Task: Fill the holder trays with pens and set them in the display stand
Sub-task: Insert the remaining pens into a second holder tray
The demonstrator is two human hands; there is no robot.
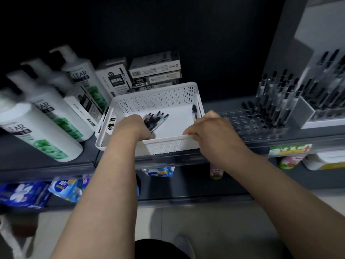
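A white perforated basket stands on the dark shelf in the middle. My left hand reaches into it and grips a bunch of black pens. One loose pen lies along the basket's right wall. My right hand holds the basket's front right rim, fingers curled over the edge. To the right lies a clear holder tray with rows of holes, several pens standing in its far part. The grey display stand at far right holds more upright pens.
White shampoo pump bottles crowd the shelf's left side. Pen boxes are stacked behind the basket. A lower shelf holds blue tissue packs and small pink bottles. The shelf's front edge runs under my wrists.
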